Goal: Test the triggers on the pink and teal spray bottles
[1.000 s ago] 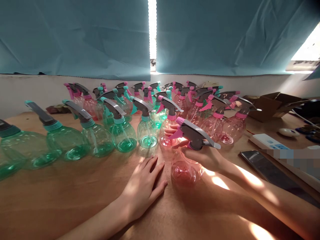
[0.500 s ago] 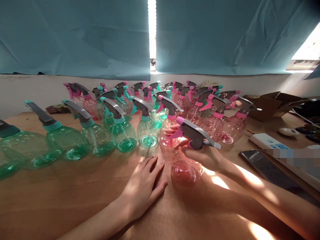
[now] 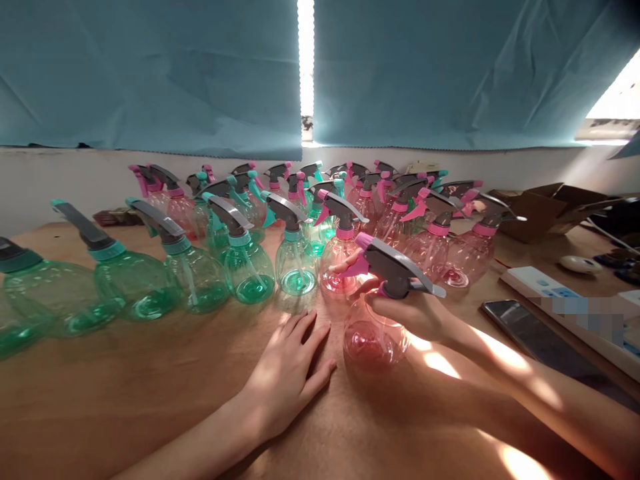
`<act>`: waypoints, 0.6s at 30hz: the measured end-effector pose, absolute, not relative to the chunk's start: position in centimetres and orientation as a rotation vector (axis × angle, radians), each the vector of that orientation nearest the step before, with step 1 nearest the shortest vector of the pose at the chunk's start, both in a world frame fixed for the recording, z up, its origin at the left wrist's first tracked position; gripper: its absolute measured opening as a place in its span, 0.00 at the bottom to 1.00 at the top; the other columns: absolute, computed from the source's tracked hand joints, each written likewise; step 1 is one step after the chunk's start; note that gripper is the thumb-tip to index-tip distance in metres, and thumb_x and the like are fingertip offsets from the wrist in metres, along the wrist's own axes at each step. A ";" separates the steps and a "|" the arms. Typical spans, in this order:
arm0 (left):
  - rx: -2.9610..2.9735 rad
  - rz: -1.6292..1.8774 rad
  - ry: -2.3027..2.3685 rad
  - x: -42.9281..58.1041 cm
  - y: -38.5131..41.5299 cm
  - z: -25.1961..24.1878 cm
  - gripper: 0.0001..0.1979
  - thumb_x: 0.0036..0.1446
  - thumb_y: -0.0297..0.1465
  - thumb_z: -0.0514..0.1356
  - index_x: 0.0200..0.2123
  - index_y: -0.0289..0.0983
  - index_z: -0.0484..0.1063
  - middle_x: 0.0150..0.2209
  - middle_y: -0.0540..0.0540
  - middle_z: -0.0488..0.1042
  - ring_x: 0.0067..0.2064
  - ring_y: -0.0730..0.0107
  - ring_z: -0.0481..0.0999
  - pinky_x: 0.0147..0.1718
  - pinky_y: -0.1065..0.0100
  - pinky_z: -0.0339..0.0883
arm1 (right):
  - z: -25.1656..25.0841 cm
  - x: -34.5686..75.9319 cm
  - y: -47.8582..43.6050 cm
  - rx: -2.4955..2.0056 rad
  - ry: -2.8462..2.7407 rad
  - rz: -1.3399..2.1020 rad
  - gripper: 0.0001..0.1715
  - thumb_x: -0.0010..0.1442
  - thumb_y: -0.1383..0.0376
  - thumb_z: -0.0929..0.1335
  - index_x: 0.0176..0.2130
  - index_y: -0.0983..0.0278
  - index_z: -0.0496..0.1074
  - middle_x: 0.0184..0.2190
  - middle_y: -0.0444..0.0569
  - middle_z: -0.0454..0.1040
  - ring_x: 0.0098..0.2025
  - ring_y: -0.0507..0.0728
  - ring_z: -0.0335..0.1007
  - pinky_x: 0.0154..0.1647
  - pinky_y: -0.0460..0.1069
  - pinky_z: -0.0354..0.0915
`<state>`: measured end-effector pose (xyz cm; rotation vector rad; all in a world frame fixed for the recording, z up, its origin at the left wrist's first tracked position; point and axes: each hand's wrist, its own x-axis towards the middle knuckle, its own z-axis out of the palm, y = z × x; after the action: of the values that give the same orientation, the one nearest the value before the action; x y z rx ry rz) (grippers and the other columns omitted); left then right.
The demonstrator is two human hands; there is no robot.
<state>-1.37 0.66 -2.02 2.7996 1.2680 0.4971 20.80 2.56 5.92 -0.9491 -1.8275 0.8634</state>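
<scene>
My right hand [image 3: 400,308] is closed round the neck of a clear pink spray bottle [image 3: 373,340] with a grey head and pink trigger. One finger reaches forward at the trigger; the bottle partly hides the others. The bottle stands upright at the front, close to the wooden table [image 3: 150,393]. My left hand [image 3: 290,367] lies flat on the table just left of it, fingers spread, holding nothing. Behind my left hand stands a row of green spray bottles, the nearest being a green spray bottle [image 3: 296,270]. Another pink spray bottle [image 3: 336,257] is just behind the held one.
Several more pink and green spray bottles crowd the back of the table. To the right lie a black phone [image 3: 530,340], a white power strip [image 3: 540,283], a white mouse [image 3: 579,265] and an open cardboard box [image 3: 540,213]. Blue curtains [image 3: 150,80] hang behind.
Almost nothing differs. The whole view has shifted very slightly; both hands and the pink spray bottle keep their places.
</scene>
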 end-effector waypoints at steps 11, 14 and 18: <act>2.813 0.473 1.268 -1.4 0.6 -1.9 0.22 0.65 0.41 0.52 0.58 0.37 0.66 0.60 0.36 0.65 0.61 0.47 0.62 0.59 0.44 0.54 | 6.2 20.8 2.0 -1.035 -1.687 0.848 0.10 0.46 0.73 0.64 0.30 0.61 0.67 0.17 0.37 0.58 0.20 0.50 0.56 0.21 0.46 0.56; 2.816 0.467 1.278 -1.4 0.5 -2.0 0.23 0.65 0.41 0.52 0.58 0.37 0.65 0.60 0.36 0.64 0.61 0.48 0.62 0.59 0.44 0.54 | 6.4 20.8 1.6 -1.072 -1.676 0.871 0.12 0.48 0.74 0.64 0.33 0.61 0.69 0.18 0.38 0.62 0.22 0.50 0.60 0.22 0.46 0.59; 2.818 0.457 1.287 -1.4 0.5 -1.9 0.23 0.65 0.41 0.52 0.58 0.36 0.65 0.59 0.36 0.65 0.61 0.47 0.62 0.59 0.43 0.54 | 6.1 20.9 2.0 -0.851 -1.733 0.930 0.21 0.50 0.76 0.63 0.41 0.59 0.73 0.34 0.46 0.77 0.44 0.57 0.73 0.45 0.53 0.70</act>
<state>-1.40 0.51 -1.89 2.8177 1.2865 0.4569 20.90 2.04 6.14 -0.8506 -1.7328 0.9297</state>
